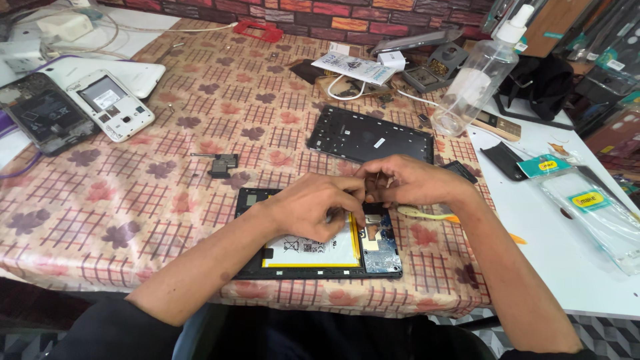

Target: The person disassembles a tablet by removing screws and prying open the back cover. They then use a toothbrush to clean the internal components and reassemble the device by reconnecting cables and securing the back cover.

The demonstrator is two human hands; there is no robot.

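With the opened tablet [319,252] lying back off before me, battery and board bared, my left hand [319,205] and right hand [400,179] pinch something small, unidentifiable, over its upper edge, its back cover [369,135] beyond.

Bare patterned tablecloth [133,200] lay open left of the opened black tablet [320,257]; a clear plastic spray bottle [477,77] and black rectangular frame [370,135] crowded the far side.
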